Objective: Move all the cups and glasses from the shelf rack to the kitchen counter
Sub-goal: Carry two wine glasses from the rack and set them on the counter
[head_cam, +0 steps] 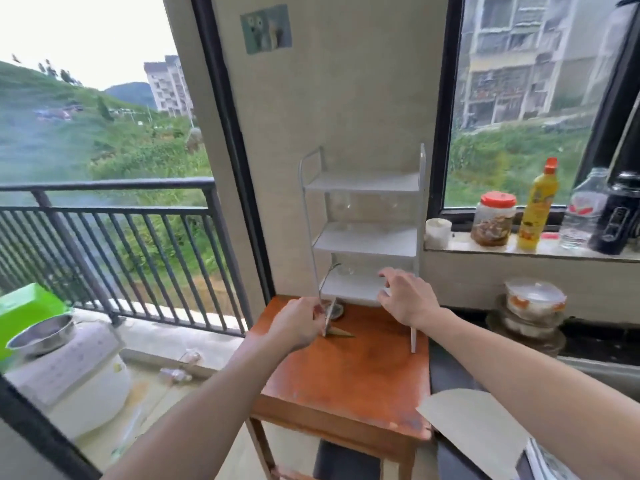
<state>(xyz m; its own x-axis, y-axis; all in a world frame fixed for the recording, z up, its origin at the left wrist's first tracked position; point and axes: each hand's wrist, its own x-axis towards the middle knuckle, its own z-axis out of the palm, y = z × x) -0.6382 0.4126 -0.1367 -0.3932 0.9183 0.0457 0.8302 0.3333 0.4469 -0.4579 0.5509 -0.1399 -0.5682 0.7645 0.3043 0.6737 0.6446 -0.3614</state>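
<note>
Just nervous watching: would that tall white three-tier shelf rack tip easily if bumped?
Probably fairly easily: the white shelf rack looks tall and narrow on thin legs. It likely weighs little, since its shelves hold only a few clear glasses.

The shelf rack (363, 244) stands at the far edge of the table (346, 393), open-fronted, posts flanking each tier, wall (346, 109) behind; seemingly two clear glasses (341, 204) occupy the middle tier; the table's near half lies free

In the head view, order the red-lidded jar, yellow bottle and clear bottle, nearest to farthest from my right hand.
From the right hand:
1. Red-lidded jar, left of the others.
2. Yellow bottle, beside it.
3. Clear bottle, farthest right.
</note>
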